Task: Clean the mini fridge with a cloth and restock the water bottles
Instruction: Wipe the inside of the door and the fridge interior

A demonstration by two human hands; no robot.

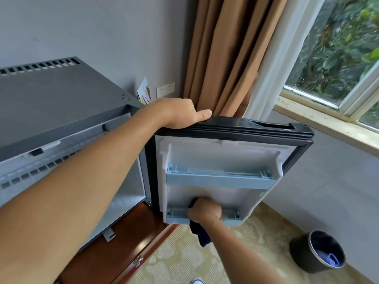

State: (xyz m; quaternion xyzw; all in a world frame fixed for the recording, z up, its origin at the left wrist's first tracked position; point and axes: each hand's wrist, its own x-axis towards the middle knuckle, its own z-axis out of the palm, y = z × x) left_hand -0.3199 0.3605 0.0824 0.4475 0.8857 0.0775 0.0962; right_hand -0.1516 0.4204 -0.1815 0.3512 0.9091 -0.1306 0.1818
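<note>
the left hand (180, 113) curls its grip over the top edge of the open fridge door (225, 158), most likely to keep it from swinging while the right hand (205, 210) works low on the inner panel, its grip clamped on a dark cloth (200, 232) pressed just above the bottom door shelf (176, 215) — the loose end hangs below the door. the mini fridge (61, 103) sits on a wooden cabinet (127, 247), its white door liner and pale blue shelves bare — no water bottles in sight.
</note>
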